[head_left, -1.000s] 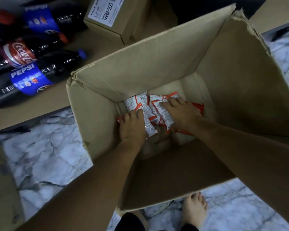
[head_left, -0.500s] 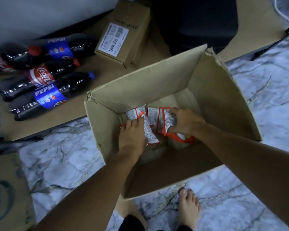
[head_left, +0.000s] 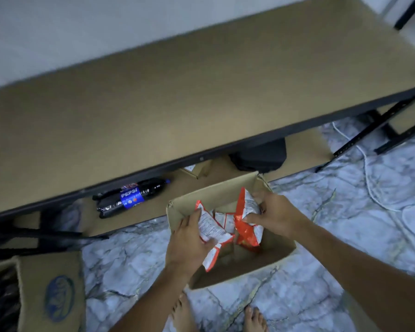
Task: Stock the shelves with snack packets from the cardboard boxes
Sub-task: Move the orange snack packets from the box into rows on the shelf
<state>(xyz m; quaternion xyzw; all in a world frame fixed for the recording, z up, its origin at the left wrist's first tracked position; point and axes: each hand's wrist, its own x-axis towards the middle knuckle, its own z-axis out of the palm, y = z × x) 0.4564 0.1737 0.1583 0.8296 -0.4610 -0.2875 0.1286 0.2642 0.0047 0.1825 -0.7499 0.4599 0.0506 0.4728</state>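
An open cardboard box stands on the marble floor below me. Both my hands lift a bunch of orange-and-white snack packets above its opening. My left hand grips the left side of the bunch, fingers curled round a white packet. My right hand pinches an orange packet on the right side. A wide brown shelf board with a dark metal front edge stretches across the view above the box. Whether more packets lie inside the box is hidden by the bunch.
On the low shelf board lie a Pepsi bottle, a small cardboard box and a dark bag. Another printed carton stands at lower left. A white cable runs over the floor at right. My bare feet show below.
I have risen and the view pulled back, showing the upper shelf. Both hands closed on the packets and raised them from the box's bottom to above its rim.
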